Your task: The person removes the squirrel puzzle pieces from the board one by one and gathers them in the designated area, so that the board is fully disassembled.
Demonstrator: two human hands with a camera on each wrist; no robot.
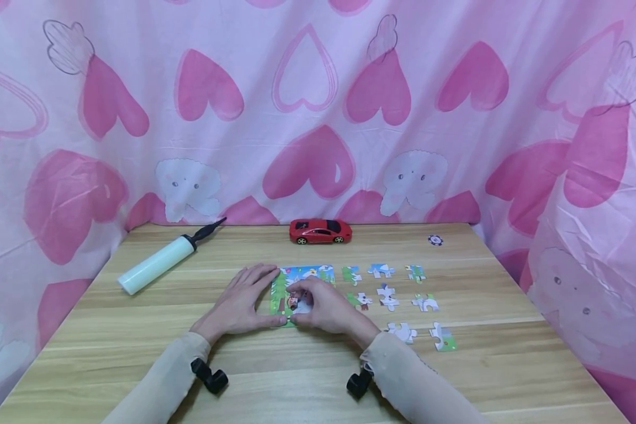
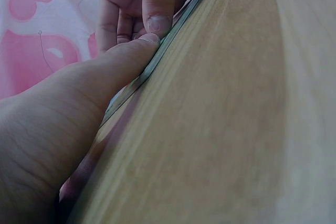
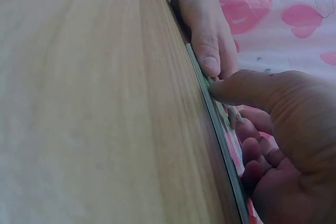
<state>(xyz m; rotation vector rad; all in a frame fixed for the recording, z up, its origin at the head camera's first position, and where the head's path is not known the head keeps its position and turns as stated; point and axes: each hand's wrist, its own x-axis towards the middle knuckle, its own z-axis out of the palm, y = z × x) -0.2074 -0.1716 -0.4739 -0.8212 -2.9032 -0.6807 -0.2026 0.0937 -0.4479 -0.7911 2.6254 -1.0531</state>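
Observation:
A colourful jigsaw puzzle (image 1: 307,272) lies flat in its thin tray in the middle of the table, partly covered by both hands. My left hand (image 1: 238,303) rests along the tray's left side, fingers extended to the upper corner and thumb at the lower edge. Over the puzzle's lower part, my right hand (image 1: 325,306) has its fingers curled, its thumb close to the left thumb. In the right wrist view, a small puzzle piece (image 3: 234,115) stands tilted between its index finger and thumb; the fingers hide most of it. Tray edge (image 2: 149,69) and both thumbs show in the left wrist view.
Several loose puzzle pieces (image 1: 388,297) lie in rows right of the tray. Behind are a red toy car (image 1: 320,231) and a poker chip (image 1: 435,240). A pale hand pump (image 1: 158,265) lies at left. A pink heart-patterned curtain (image 1: 307,159) surrounds the wooden table (image 1: 275,383).

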